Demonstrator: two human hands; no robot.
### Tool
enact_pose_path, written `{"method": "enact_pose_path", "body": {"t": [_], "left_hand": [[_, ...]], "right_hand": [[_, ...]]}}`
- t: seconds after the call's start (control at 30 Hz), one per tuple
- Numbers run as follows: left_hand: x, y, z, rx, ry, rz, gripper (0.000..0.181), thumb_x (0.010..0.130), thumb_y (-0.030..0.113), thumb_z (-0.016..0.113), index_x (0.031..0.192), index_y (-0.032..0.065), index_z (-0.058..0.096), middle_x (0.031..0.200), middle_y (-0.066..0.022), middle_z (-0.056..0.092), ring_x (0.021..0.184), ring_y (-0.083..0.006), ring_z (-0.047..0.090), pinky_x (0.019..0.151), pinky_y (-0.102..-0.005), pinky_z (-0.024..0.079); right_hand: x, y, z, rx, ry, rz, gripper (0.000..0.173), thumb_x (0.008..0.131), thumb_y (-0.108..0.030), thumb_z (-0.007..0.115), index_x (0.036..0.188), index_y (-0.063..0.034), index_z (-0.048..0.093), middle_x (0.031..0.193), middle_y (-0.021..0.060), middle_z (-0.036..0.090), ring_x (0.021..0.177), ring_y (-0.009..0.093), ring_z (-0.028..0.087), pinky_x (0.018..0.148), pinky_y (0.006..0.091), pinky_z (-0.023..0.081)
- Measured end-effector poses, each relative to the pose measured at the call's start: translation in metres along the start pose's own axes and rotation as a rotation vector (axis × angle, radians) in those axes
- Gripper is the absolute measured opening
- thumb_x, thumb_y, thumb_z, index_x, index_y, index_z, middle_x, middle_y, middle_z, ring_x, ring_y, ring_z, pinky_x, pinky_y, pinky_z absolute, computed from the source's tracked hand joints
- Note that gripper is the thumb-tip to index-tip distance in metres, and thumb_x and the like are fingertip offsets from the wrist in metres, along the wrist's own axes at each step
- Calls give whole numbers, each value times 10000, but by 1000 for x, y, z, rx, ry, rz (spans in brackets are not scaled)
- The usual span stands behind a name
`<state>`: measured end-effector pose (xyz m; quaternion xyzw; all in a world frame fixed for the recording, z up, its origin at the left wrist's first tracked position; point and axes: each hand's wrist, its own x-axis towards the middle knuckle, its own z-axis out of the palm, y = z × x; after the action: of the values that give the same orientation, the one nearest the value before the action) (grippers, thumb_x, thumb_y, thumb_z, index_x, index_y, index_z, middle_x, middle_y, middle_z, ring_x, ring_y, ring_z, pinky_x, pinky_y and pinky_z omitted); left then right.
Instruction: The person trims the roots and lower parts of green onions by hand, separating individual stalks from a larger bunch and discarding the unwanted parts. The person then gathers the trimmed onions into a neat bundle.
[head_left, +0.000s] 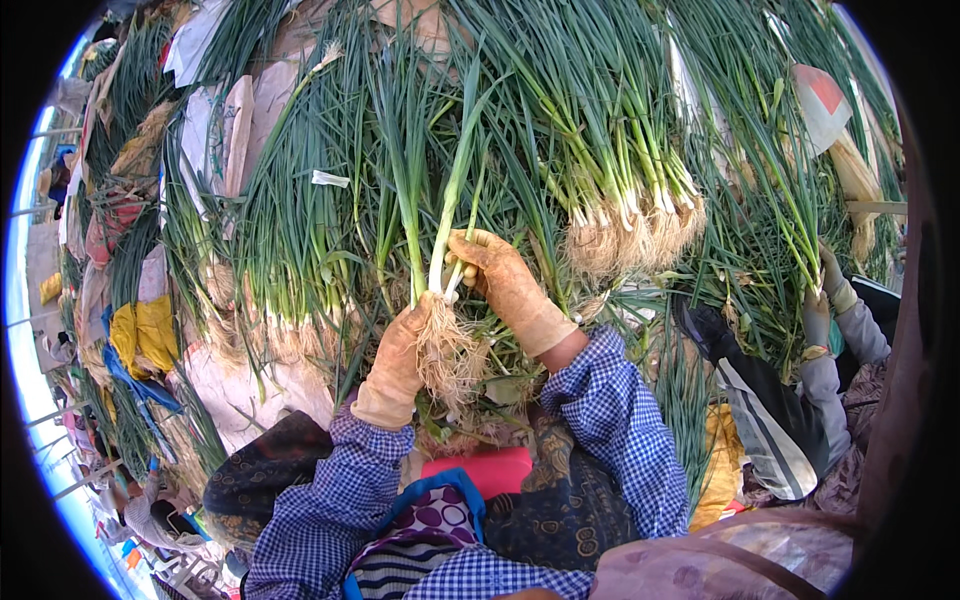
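My left hand (401, 356), in a stained tan rubber glove, grips a small bunch of green onions (439, 259) just above the roots. Their pale roots (450, 352) hang in a tangle beside that glove. My right hand (506, 281), gloved alike, has its fingers curled around a thin leaf stalk at the bunch's right side; the fingertips are partly hidden. Beyond the right hand lies a row of green onions (622, 172) with white bases and dense roots. Another row of green onions (300, 285) lies to the left, roots towards me.
Loose leaves and trimmings (517, 367) cover the ground below my hands. A pink object (480, 471) shows between my knees. At right, a co-worker's gloved hands (821, 300) hold green onions, with a shoe (705, 330) nearby. Yellow sacking (142, 337) lies at left.
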<state>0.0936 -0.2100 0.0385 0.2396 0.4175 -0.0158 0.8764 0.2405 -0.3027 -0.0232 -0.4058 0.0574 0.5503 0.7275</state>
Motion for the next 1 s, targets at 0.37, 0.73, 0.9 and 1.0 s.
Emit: {"method": "enact_pose_path", "body": {"t": [0.37, 0.73, 0.9, 1.0], "left_hand": [[-11, 8, 4, -298, -102, -117, 261, 956, 185, 497, 1166, 34, 531, 896, -58, 606, 574, -127, 493, 524, -269, 450], [7, 11, -15, -198, 63, -150, 298, 962, 312, 533, 1037, 24, 557, 709, -35, 559, 502, -114, 461, 425, -245, 388], [4, 11, -16, -118, -51, -103, 356, 952, 328, 550, 1117, 12, 547, 743, -29, 577, 527, -101, 501, 452, -242, 415], [9, 1, -21, 134, 27, -16, 405, 932, 384, 578, 1104, 18, 563, 764, -14, 582, 578, -97, 538, 512, -246, 457]], "right_hand": [[-31, -20, 16, -473, -221, -76, 312, 922, -328, 593, 1005, -34, 656, 831, 29, 637, 709, 115, 564, 625, 285, 451], [-96, -24, 29, -982, -619, -7, 191, 917, -263, 566, 877, -81, 608, 772, 92, 622, 720, 284, 615, 663, 375, 502], [-84, -16, 3, -1300, 75, -265, 207, 885, -225, 624, 1006, -58, 636, 936, 104, 656, 904, 226, 634, 808, 336, 496], [-74, -25, 27, -805, 98, -285, 271, 845, -199, 678, 1066, -54, 615, 911, 95, 652, 802, 185, 648, 720, 297, 515]]}}
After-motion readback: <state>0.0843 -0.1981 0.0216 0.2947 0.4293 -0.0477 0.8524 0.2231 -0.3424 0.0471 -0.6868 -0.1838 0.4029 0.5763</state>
